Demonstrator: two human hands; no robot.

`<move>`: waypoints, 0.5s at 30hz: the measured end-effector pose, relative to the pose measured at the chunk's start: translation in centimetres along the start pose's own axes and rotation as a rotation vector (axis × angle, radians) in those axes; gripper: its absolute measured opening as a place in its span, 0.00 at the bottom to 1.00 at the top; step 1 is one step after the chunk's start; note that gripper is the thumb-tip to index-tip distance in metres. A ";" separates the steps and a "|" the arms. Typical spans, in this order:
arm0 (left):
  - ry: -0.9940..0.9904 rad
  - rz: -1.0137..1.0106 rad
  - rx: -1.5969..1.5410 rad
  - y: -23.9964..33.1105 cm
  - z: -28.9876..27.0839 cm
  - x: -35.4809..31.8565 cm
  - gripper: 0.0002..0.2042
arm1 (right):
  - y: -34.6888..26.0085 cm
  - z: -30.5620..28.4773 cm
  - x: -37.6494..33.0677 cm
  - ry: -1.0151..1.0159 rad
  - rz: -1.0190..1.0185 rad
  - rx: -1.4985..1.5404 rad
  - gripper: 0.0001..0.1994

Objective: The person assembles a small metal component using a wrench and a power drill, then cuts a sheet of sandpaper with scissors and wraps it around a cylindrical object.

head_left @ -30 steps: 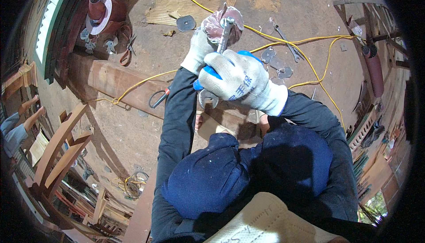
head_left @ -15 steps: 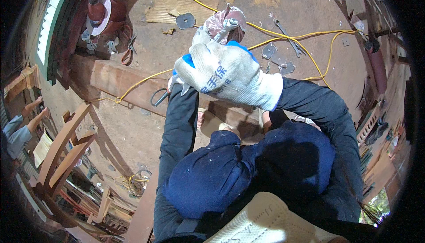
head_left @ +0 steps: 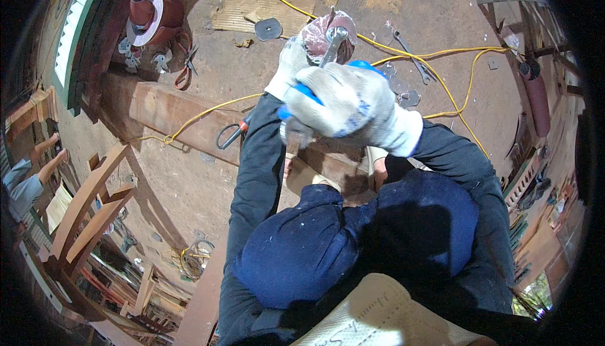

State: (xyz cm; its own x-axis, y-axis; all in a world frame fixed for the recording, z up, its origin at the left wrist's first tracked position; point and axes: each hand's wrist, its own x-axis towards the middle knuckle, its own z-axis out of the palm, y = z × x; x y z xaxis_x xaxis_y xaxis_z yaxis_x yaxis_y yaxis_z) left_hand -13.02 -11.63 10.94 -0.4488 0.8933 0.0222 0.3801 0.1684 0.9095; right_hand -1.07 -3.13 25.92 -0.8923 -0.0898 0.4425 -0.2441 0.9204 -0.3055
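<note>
A round, reddish sanding wheel (head_left: 312, 36) with whitish smears sits just beyond my gloved hands. My left hand (head_left: 290, 67), in a white glove, is closed at the wheel's near left side; its fingers are partly hidden. A metal wrench (head_left: 331, 48) has its head at the wheel's middle. Wrapped round the wrench's near end is my right hand (head_left: 346, 100), in a white glove with blue patches, slightly blurred. My right hand crosses in front of my left wrist. Below the left glove, a tool with a black loop handle and orange-red part (head_left: 238, 133) rests by the sleeve.
A yellow cord (head_left: 450, 87) winds over the floor, passing a second wrench (head_left: 413, 56). Left of the wheel lie a grey pad (head_left: 268, 29), scissors (head_left: 186, 62) and a sandpaper roll (head_left: 170, 21). A wooden beam (head_left: 183, 113) lies nearer. Curved wooden parts (head_left: 88, 201) and another person's legs (head_left: 44, 163) are at left.
My right hand has moved right and slightly nearer me, uncovering more of the left glove. The wrench has swung, its head now farther right on the wheel. The view has shifted slightly.
</note>
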 end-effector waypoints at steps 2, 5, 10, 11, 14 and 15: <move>0.071 -0.029 -0.024 -1.1 0.0 1.4 0.30 | 0.4 -0.4 -0.9 0.129 -0.012 0.139 0.15; 0.098 -0.071 -0.063 -2.6 0.8 2.6 0.30 | 1.7 -1.0 -4.9 0.200 0.259 0.456 0.12; 0.137 0.086 0.114 -2.7 0.4 2.8 0.14 | 6.1 0.9 -9.0 0.771 1.169 1.459 0.14; 0.140 0.084 0.112 -2.3 0.5 2.6 0.11 | 8.4 1.6 -8.9 0.668 1.062 1.336 0.13; 0.138 0.305 0.125 2.0 1.0 4.3 0.10 | 16.3 2.2 -8.8 0.288 0.894 0.987 0.13; 0.120 0.284 0.192 1.6 0.5 4.0 0.10 | 16.7 1.8 -5.4 0.171 1.021 0.956 0.12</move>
State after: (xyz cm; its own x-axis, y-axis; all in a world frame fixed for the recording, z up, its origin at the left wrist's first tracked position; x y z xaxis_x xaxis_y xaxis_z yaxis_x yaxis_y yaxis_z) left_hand -13.82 -7.57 12.28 -0.3910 0.8622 0.3221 0.6432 0.0056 0.7657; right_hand -0.98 12.01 16.88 -0.7911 0.5607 -0.2444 0.2518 -0.0656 -0.9656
